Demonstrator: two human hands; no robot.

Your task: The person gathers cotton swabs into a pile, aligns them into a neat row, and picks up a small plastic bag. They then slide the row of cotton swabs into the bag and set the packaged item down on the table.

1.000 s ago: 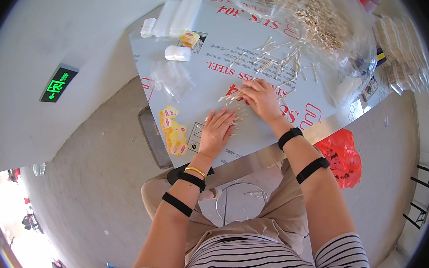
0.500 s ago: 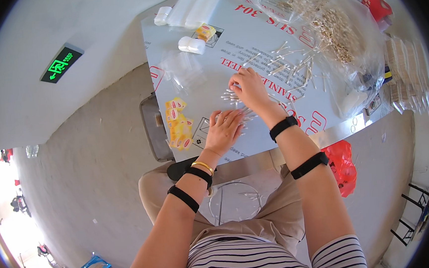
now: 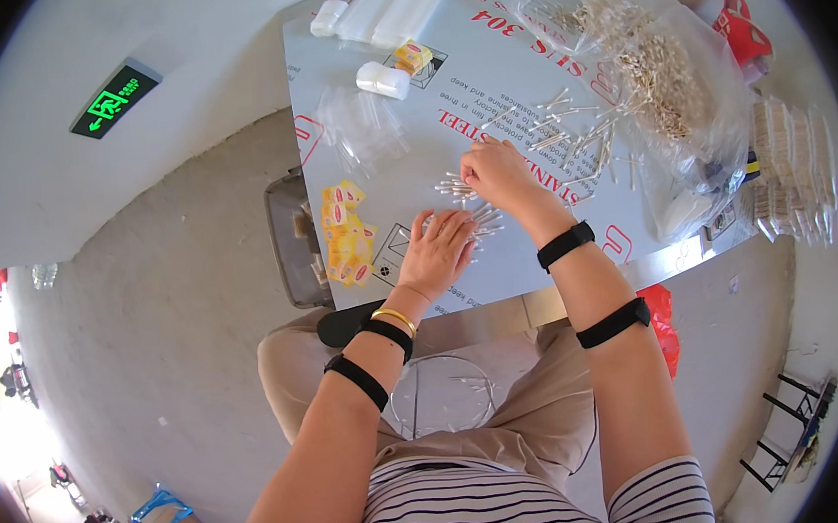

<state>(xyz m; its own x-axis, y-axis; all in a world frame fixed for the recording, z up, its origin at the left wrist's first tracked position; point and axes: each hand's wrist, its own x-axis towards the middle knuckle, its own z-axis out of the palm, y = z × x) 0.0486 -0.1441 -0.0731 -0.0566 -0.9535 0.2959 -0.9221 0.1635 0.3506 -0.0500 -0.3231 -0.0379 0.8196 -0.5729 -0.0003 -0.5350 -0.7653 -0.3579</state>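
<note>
Loose cotton swabs [image 3: 455, 188] lie in a small pile on the film-covered steel table [image 3: 525, 254]. My left hand [image 3: 435, 253] rests palm down over part of that pile, fingers bent slightly and apart. White swab tips poke out beside its fingertips and thumb. Just above and to the right, my right hand [image 3: 498, 173] has its fingers curled together at the pile's edge. What sits between those fingers is hidden. More scattered swabs [image 3: 565, 130] lie beyond my right hand, spilling from a large clear plastic bag [image 3: 664, 79] full of swabs.
Small yellow packets [image 3: 347, 237] lie left of my left hand. Behind are clear plastic sleeves [image 3: 361, 129], a white roll [image 3: 382, 80] and flat clear bags [image 3: 392, 9]. Bundled swabs [image 3: 791, 163] stand right. A grey bin [image 3: 291, 241] is beside the table.
The whole view has shifted slightly. My right hand has edged a little away from my left, while the left stays over the swabs.
</note>
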